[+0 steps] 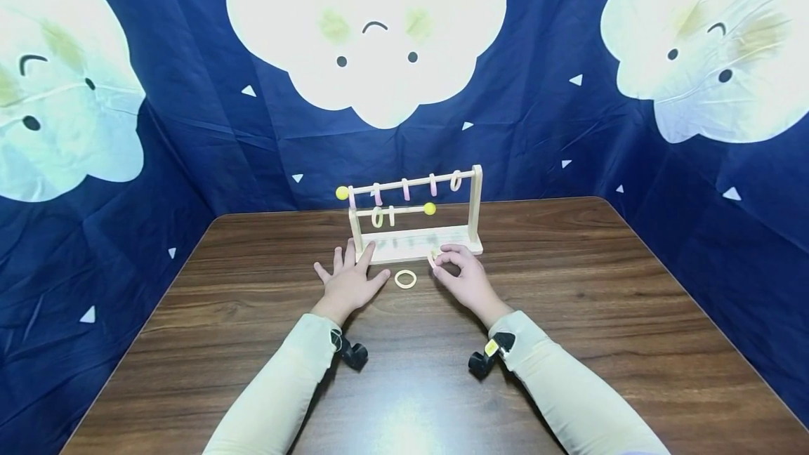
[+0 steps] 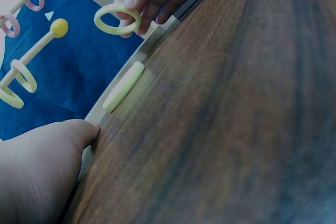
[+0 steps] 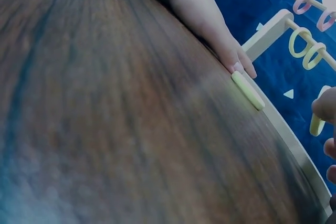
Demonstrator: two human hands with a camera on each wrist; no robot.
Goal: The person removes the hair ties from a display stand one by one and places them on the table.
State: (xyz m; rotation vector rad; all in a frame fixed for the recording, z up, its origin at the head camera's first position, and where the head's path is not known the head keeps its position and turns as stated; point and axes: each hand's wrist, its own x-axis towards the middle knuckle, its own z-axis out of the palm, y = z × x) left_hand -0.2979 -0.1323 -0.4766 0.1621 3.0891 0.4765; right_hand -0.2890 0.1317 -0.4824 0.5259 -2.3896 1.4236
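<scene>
My right hand (image 1: 466,279) pinches a pale yellow ring (image 2: 118,31) between thumb and fingers, at the front right of a wooden rack's base. My left hand (image 1: 347,288) has its fingers spread on the table, with the fingertips at the left end of the base. A second yellow ring (image 2: 123,87) lies on the table in front of the base, between the hands. The wooden rack (image 1: 475,206) has two bars. Several rings, mostly pink, hang on the upper bar (image 1: 417,182); two yellow rings hang on the lower bar (image 1: 407,210).
A yellow ball (image 1: 430,208) caps the lower bar's right end, and another yellow ball (image 1: 342,193) caps the upper bar's left end. The brown wooden table (image 1: 569,300) reaches back to a dark blue curtain (image 1: 543,125) with white cloud faces.
</scene>
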